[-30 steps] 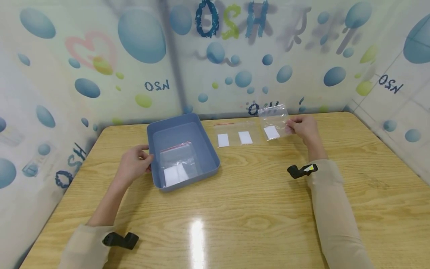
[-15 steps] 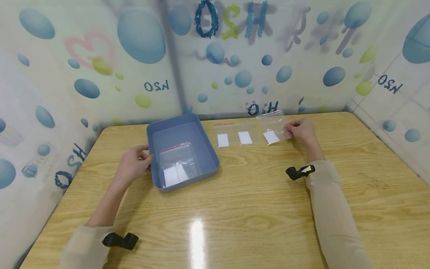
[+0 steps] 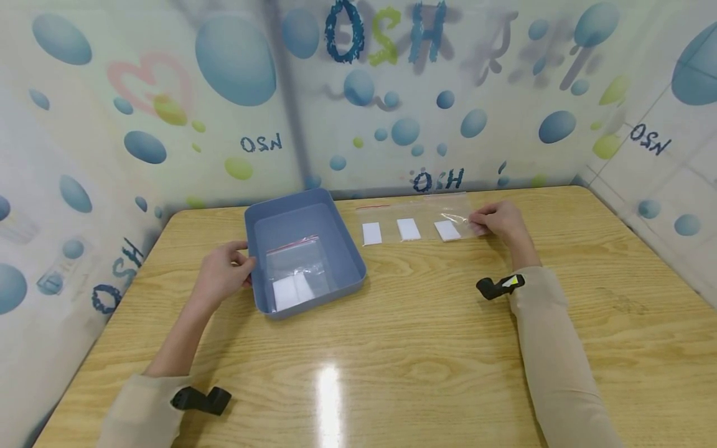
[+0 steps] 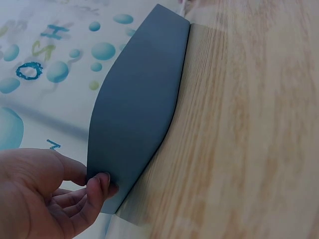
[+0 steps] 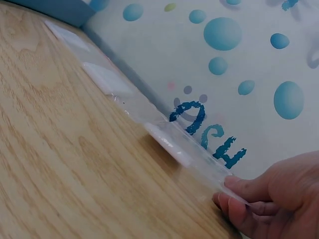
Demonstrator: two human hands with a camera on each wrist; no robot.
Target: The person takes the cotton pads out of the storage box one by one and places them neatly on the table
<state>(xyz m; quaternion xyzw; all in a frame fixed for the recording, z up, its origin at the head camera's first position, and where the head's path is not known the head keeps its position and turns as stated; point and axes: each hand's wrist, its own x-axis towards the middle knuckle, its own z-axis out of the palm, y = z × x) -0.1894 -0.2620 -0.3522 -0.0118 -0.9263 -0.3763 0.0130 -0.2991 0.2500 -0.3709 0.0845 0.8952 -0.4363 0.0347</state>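
In the head view my left hand (image 3: 224, 270) is at the left wall of a blue-grey plastic tray (image 3: 347, 246), fingers curled against it. The left wrist view has fingertips (image 4: 102, 181) on the tray's outer wall, one finger going behind the rim. A clear zip-lock bag (image 3: 294, 255) with white pieces lies inside the tray. My right hand (image 3: 500, 221) pinches the right edge of another clear zip-lock bag (image 5: 199, 159), which holds a white rectangular piece (image 3: 447, 231) and lies low over the table, its left part close to the neighbouring bags.
Between the tray and the held bag, more clear bagging with two white rectangles (image 3: 409, 229) lies in a row along the back of the wooden table (image 3: 403, 348). A patterned wall covering (image 3: 392, 93) rises right behind the table's back edge.
My right hand has lowered the zip-lock bag from a tilted, raised pose to nearly flat on the table, shifting slightly left. My left hand and the tray have stayed put.
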